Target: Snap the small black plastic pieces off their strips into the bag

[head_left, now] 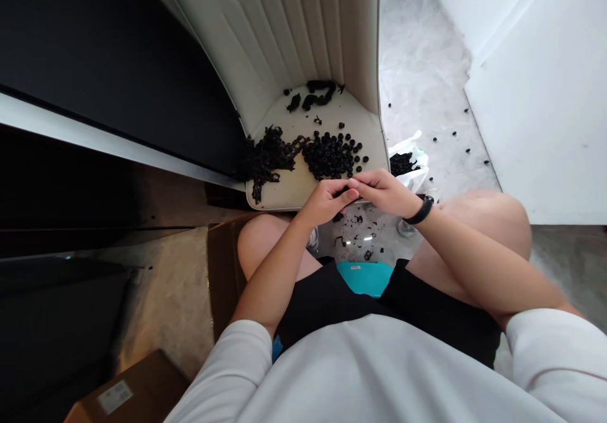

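My left hand (326, 200) and my right hand (385, 192) meet fingertip to fingertip just in front of a cream chair seat (289, 190). Both are pinched on a small black piece (342, 191), mostly hidden by the fingers. A black band is round my right wrist. On the seat lies a pile of several small black rings (331, 155). Left of it sits a heap of tangled black strips (266, 155). More black scraps (317, 94) lie at the back of the seat.
A white plastic bag (408, 161) with black pieces stands on the floor right of the chair. Black bits are scattered on the marble floor (427, 81) and between my knees. A dark cabinet is at left, a cardboard box (128, 392) at lower left, a white wall at right.
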Demonstrator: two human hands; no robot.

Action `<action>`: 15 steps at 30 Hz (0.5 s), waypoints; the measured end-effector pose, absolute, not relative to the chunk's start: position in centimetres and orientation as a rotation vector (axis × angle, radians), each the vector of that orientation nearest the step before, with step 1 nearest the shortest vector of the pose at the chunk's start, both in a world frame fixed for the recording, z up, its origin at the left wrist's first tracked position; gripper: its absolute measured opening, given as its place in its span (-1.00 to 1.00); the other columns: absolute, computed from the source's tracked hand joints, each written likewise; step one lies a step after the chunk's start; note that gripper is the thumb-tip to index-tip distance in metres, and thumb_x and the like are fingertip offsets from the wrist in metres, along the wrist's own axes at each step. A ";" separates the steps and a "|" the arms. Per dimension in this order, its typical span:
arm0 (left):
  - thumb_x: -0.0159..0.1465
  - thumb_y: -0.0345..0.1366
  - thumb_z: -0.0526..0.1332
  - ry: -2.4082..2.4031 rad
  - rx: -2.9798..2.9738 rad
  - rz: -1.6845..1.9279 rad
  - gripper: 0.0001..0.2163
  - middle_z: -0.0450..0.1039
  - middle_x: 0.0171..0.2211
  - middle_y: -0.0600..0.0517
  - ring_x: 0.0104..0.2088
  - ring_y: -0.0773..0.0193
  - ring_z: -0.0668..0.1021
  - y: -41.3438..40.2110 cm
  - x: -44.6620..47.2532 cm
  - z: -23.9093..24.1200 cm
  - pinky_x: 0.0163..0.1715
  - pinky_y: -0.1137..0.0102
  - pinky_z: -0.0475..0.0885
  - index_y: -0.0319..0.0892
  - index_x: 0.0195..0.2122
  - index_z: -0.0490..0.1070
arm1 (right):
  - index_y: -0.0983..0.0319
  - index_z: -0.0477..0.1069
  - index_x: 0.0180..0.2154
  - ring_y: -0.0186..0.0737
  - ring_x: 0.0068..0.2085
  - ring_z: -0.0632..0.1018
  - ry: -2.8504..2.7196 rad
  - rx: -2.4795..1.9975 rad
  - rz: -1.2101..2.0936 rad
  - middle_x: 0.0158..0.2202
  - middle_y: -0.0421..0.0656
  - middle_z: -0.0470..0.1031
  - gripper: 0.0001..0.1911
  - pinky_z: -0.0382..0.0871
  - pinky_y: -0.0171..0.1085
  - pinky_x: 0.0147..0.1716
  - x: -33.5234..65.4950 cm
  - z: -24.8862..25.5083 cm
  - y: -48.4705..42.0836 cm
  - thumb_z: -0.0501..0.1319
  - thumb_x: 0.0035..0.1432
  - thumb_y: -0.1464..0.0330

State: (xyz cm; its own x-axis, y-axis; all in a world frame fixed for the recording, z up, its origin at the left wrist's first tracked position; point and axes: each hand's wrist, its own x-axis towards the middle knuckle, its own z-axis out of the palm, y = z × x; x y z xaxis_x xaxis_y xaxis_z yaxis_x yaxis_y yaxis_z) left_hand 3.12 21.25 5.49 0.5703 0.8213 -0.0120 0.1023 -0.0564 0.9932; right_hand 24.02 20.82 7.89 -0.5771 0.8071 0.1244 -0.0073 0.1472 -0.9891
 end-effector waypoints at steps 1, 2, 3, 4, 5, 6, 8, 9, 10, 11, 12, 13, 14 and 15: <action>0.38 0.33 0.29 0.791 1.514 0.700 -0.41 0.33 -0.58 0.12 -0.55 0.37 0.37 21.3 3.2 5.6 -0.49 0.38 0.24 -0.18 -0.37 0.53 | 0.22 0.43 -0.38 -0.31 -0.44 0.47 -1.681 -0.732 1.607 -0.49 -0.20 0.51 -0.42 0.19 -0.31 -0.47 24.0 7.7 20.9 0.20 0.52 -0.10; 0.39 0.32 0.29 0.766 1.499 0.700 -0.42 0.34 -0.58 0.11 -0.56 0.38 0.36 21.3 3.3 5.6 -0.49 0.37 0.24 -0.18 -0.36 0.55 | 0.23 0.47 -0.34 -0.29 -0.42 0.52 -1.624 -0.695 1.690 -0.45 -0.17 0.57 -0.43 0.21 -0.32 -0.48 24.0 7.5 20.9 0.21 0.52 -0.10; 0.40 0.31 0.29 0.744 1.484 0.707 -0.43 0.37 -0.58 0.11 -0.56 0.38 0.37 21.4 3.3 5.6 -0.48 0.37 0.26 -0.18 -0.34 0.57 | 0.23 0.49 -0.32 -0.29 -0.42 0.54 -1.565 -0.661 1.741 -0.43 -0.16 0.59 -0.45 0.20 -0.32 -0.49 23.9 7.3 21.0 0.22 0.52 -0.09; 0.39 0.31 0.30 0.729 1.467 0.718 -0.44 0.39 -0.56 0.10 -0.55 0.38 0.38 21.4 3.2 5.6 -0.48 0.37 0.27 -0.17 -0.32 0.59 | 0.23 0.47 -0.32 -0.31 -0.44 0.52 -1.510 -0.635 1.759 -0.45 -0.17 0.58 -0.45 0.18 -0.33 -0.50 23.9 7.0 21.1 0.23 0.51 -0.08; 0.38 0.31 0.31 0.723 1.448 0.731 -0.45 0.41 -0.55 0.10 -0.54 0.37 0.39 21.5 3.1 5.4 -0.47 0.37 0.29 -0.15 -0.31 0.59 | 0.23 0.45 -0.34 -0.35 -0.48 0.48 -1.462 -0.616 1.761 -0.48 -0.20 0.55 -0.46 0.16 -0.34 -0.51 23.8 6.7 21.1 0.25 0.50 -0.07; 0.36 0.32 0.33 0.721 1.433 0.742 -0.45 0.43 -0.53 0.10 -0.53 0.37 0.40 21.5 3.0 5.3 -0.46 0.37 0.32 -0.14 -0.31 0.59 | 0.23 0.43 -0.36 -0.37 -0.50 0.42 -1.423 -0.601 1.755 -0.51 -0.23 0.50 -0.46 0.15 -0.35 -0.51 23.8 6.4 21.1 0.27 0.50 -0.06; 0.34 0.34 0.34 0.712 1.420 0.758 -0.45 0.46 -0.50 0.09 -0.50 0.36 0.44 21.5 2.8 5.0 -0.44 0.38 0.36 -0.12 -0.29 0.57 | 0.22 0.39 -0.39 -0.40 -0.52 0.35 -1.381 -0.587 1.740 -0.56 -0.29 0.39 -0.45 0.17 -0.35 -0.51 23.7 6.1 21.2 0.28 0.49 -0.06; 0.34 0.33 0.34 0.707 1.428 0.754 -0.46 0.47 -0.48 0.09 -0.48 0.35 0.45 21.5 2.7 5.0 -0.42 0.38 0.38 -0.12 -0.27 0.57 | 0.22 0.39 -0.39 -0.39 -0.52 0.35 -1.381 -0.592 1.731 -0.57 -0.30 0.36 -0.45 0.18 -0.35 -0.50 23.6 6.1 21.2 0.28 0.49 -0.06; 0.37 0.31 0.32 0.707 1.451 0.741 -0.48 0.49 -0.46 0.08 -0.46 0.34 0.47 21.5 2.6 5.1 -0.40 0.38 0.40 -0.12 -0.24 0.58 | 0.22 0.40 -0.39 -0.38 -0.51 0.36 -1.397 -0.605 1.720 -0.57 -0.31 0.34 -0.44 0.19 -0.35 -0.50 23.6 6.1 21.2 0.27 0.49 -0.07; 0.41 0.28 0.30 0.720 1.492 0.737 -0.50 0.51 -0.43 0.06 -0.44 0.33 0.49 21.5 2.5 5.2 -0.38 0.37 0.41 -0.12 -0.21 0.59 | 0.22 0.40 -0.39 -0.38 -0.51 0.35 -1.426 -0.623 1.699 -0.56 -0.31 0.33 -0.43 0.19 -0.35 -0.50 23.6 6.2 21.2 0.26 0.49 -0.08; 0.44 0.23 0.29 0.754 1.556 0.756 -0.53 0.53 -0.39 0.04 -0.39 0.30 0.51 21.5 2.5 5.4 -0.33 0.35 0.44 -0.12 -0.18 0.59 | 0.22 0.40 -0.40 -0.38 -0.51 0.34 -1.461 -0.645 1.666 -0.56 -0.30 0.32 -0.43 0.17 -0.35 -0.50 23.7 6.4 21.2 0.26 0.50 -0.08; 0.46 0.19 0.29 0.811 1.637 0.808 -0.57 0.56 -0.33 0.02 -0.33 0.28 0.54 21.6 2.5 5.6 -0.26 0.33 0.46 -0.13 -0.16 0.59 | 0.22 0.39 -0.41 -0.39 -0.51 0.31 -1.495 -0.667 1.629 -0.56 -0.30 0.31 -0.42 0.15 -0.34 -0.51 23.7 6.5 21.2 0.25 0.50 -0.08; 0.45 0.16 0.32 0.892 1.725 0.898 -0.59 0.56 -0.27 -0.01 -0.25 0.25 0.55 21.6 2.6 5.8 -0.19 0.31 0.47 -0.13 -0.16 0.57 | 0.22 0.38 -0.42 -0.39 -0.52 0.28 -1.520 -0.690 1.591 -0.56 -0.30 0.30 -0.41 0.13 -0.33 -0.51 23.7 6.6 21.2 0.24 0.51 -0.08; 0.42 0.15 0.36 0.984 1.803 1.013 -0.60 0.55 -0.23 -0.02 -0.19 0.22 0.55 21.7 2.6 6.1 -0.13 0.30 0.47 -0.13 -0.16 0.54 | 0.22 0.38 -0.43 -0.40 -0.52 0.24 -1.532 -0.716 1.558 -0.56 -0.31 0.28 -0.41 0.11 -0.33 -0.52 23.6 6.7 21.2 0.23 0.51 -0.08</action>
State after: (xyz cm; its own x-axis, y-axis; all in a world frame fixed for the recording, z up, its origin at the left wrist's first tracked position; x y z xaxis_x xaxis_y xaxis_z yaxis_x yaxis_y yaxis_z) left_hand 2.61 21.70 6.05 0.3691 0.8939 0.2542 0.2288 -0.3525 0.9074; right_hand 23.64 21.18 6.68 -0.5041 0.8512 0.1461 -0.1604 0.0740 -0.9843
